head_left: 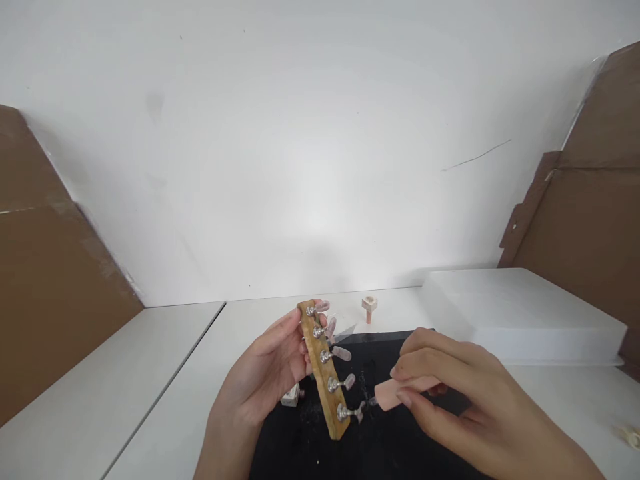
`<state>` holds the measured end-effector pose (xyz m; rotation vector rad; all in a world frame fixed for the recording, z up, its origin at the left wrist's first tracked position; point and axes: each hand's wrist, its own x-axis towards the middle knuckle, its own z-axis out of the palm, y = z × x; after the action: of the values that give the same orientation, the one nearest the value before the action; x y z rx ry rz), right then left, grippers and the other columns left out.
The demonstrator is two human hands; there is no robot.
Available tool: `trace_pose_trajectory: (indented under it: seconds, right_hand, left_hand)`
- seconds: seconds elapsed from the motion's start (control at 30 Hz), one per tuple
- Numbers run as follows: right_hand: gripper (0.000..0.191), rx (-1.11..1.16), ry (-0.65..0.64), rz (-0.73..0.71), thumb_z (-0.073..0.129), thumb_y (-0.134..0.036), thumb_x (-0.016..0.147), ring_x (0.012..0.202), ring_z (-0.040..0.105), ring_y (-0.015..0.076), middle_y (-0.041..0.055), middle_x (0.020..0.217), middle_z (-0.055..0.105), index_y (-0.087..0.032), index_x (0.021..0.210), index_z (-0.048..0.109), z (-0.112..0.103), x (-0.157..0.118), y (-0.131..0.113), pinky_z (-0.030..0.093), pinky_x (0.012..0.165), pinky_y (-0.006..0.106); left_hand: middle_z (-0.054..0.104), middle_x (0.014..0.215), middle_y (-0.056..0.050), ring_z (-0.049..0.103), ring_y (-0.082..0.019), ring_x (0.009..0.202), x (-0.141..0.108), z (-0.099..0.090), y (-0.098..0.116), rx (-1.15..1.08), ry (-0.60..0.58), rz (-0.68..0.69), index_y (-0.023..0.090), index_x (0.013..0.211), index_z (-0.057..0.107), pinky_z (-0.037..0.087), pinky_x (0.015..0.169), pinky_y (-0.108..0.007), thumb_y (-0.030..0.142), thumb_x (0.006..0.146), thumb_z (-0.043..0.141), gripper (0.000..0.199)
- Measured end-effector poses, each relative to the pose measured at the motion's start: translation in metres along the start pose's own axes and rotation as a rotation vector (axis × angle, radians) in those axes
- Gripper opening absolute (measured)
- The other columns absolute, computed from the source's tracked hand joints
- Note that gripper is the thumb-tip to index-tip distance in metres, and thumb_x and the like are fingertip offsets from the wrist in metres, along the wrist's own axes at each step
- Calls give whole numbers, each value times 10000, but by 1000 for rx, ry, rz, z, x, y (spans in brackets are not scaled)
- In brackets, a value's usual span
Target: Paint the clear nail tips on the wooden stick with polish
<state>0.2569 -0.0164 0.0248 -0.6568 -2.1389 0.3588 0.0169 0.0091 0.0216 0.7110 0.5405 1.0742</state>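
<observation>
My left hand (pixel 275 363) is closed around a tan, wood-like nail tip stand (pixel 320 373), held tilted above the black mat (pixel 380 440). Several silver holders rise from the stand, each carrying a pale pinkish false nail tip (pixel 342 353). In my right hand (pixel 450 380) is a nail polish brush with a peach-coloured cap handle (pixel 395 393), pinched between thumb and fingers. Its dark bristle end is at the lowest nail tip (pixel 359 412); whether they touch I cannot tell. A small whitish block-like object (pixel 290 398) sits on the mat, partly hidden behind my left hand.
A small pale object with a peach-coloured stem (pixel 369 308) stands behind the mat. A white box (pixel 525 313) lies at the right. Brown cardboard panels (pixel 60 247) flank both sides, and a white wall (pixel 300 147) rises behind. Something small and yellowish (pixel 629 436) lies at the right edge.
</observation>
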Motion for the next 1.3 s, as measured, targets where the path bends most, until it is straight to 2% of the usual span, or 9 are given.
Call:
trace_pose_trajectory:
  seconds: [0.37,0.57,0.77,0.9,1.07,1.3]
  right_hand:
    - [232,-2,17,2,547,9,843,618,627,60,-21,754,651,-190,843,665,0,-1,0,483,579,146]
    - [217,-23,15,-13,561,-15,859,608,628,63,-33,740,653,-214,863,648,0,-3,3,469,539,149]
    - [262,14,66,-41,537,19,826,606,609,70,-47,716,646,-229,855,618,2,-1,1,484,555,153]
    - [271,56,74,-78,544,30,823,620,618,76,-32,737,649,-224,885,618,2,1,1,506,553,144]
    - [260,67,50,-57,552,30,813,610,633,68,-26,749,640,-213,879,615,1,1,0,520,562,133]
    - [236,30,47,-38,564,24,803,602,619,68,-31,720,635,-204,825,624,2,0,-1,490,553,136]
  left_hand:
    - [682,864,-53,648,-141,774,1,-4,1,8,2,0,149,1020,743,538,714,-259,260,921,595,210]
    - [690,866,-59,658,-146,777,2,-6,-2,3,16,-4,144,1006,748,546,713,-261,249,920,593,206]
    - [684,865,-54,658,-144,770,4,-9,-2,0,0,0,139,1000,750,546,704,-258,241,918,595,203]
    - [683,867,-54,657,-143,761,5,-8,-2,-10,-9,5,137,996,752,546,698,-256,232,907,610,193]
    - [693,862,-62,662,-154,786,5,-5,-2,5,48,-9,143,1007,750,549,707,-266,253,911,610,202]
    - [693,884,-60,656,-150,800,3,-2,-1,0,24,-11,146,1017,746,547,719,-268,253,914,607,204]
